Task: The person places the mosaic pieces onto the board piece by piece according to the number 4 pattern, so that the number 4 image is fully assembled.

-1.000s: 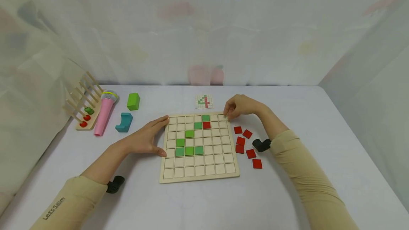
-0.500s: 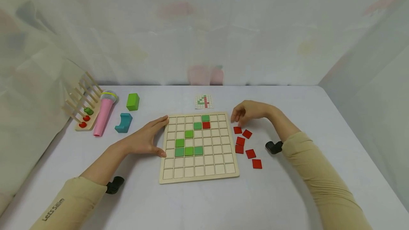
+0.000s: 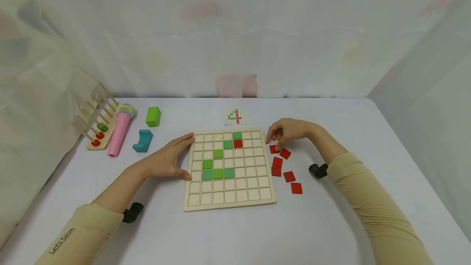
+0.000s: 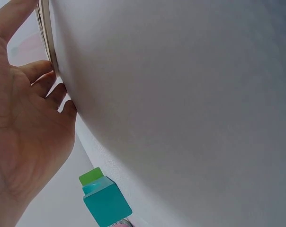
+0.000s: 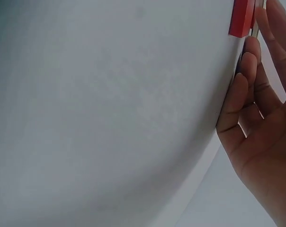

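A square wooden grid board [image 3: 229, 196] lies mid-table, with several green tiles [image 3: 218, 153] and a red tile [image 3: 238, 143] in its cells. My left hand [image 3: 165, 159] rests along its left edge, thumb and fingers spread apart. Beyond the board's right edge, my right hand [image 3: 290, 129] is down at the table, its thumb tip overlapping the rearmost loose red tile [image 3: 273, 149], index finger reaching forward beside it. That tile lies flat. In the right wrist view, the other fingers [image 5: 235, 97] bend against the tabletop near a red tile [image 5: 240, 19].
Several loose red tiles [image 3: 289, 176] are scattered right of the board. A small pattern card [image 3: 229, 121] lies behind it. At the left are a teal block [image 3: 142, 141], a green block [image 3: 153, 117], a pink toy microphone [image 3: 119, 132] and a pegged wooden stand [image 3: 106, 136].
My right hand has moved from the board's back right corner rightward and toward me, down to the rearmost loose red tile. The left hand and board have stayed put.
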`<state>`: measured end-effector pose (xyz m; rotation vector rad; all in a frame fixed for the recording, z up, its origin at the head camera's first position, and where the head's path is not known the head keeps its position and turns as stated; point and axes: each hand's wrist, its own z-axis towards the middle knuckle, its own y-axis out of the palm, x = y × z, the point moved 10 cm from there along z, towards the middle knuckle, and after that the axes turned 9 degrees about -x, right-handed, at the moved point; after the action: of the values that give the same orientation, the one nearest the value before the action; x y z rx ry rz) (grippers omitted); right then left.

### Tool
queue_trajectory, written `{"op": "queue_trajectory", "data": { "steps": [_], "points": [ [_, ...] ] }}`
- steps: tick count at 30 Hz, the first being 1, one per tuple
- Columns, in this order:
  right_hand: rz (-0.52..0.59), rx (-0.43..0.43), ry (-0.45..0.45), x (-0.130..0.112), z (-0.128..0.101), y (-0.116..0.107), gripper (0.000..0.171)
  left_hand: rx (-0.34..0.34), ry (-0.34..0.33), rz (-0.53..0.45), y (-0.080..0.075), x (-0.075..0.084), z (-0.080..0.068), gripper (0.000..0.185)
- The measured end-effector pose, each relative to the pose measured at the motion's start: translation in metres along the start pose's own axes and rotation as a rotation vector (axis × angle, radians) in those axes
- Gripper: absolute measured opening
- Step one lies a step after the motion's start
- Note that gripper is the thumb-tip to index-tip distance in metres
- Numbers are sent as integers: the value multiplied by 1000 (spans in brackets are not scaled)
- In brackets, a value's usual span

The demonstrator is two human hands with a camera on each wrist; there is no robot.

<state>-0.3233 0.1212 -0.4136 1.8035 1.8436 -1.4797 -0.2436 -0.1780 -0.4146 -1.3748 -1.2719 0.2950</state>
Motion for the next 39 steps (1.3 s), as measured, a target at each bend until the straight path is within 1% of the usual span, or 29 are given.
{"op": "queue_trajectory", "data": {
  "steps": [2, 10, 20, 26, 33, 35, 39],
  "points": [
    [-6, 2, 5, 0, -1, 1, 29, 2, -1, -1, 0, 0, 0, 125],
    [-29, 4, -33, -3, -1, 3, 28, 1, -8, -4, 2, -1, 1, 126],
    [-67, 29, -34, -3, 0, 3, 24, -1, -7, -2, 1, 0, 0, 125],
    [-75, 25, -42, -4, 0, 4, 24, 0, -8, -4, 1, 0, 0, 125],
    [-69, 39, -7, -2, 0, 1, 21, 8, -2, 3, 0, 1, 0, 124],
    [-63, 51, 0, -1, 0, -1, 21, 8, 0, 6, 0, 1, 0, 124],
    [-87, 92, 3, -1, 0, -6, 18, 4, -3, 9, 1, 0, 0, 125]
  ]
}}
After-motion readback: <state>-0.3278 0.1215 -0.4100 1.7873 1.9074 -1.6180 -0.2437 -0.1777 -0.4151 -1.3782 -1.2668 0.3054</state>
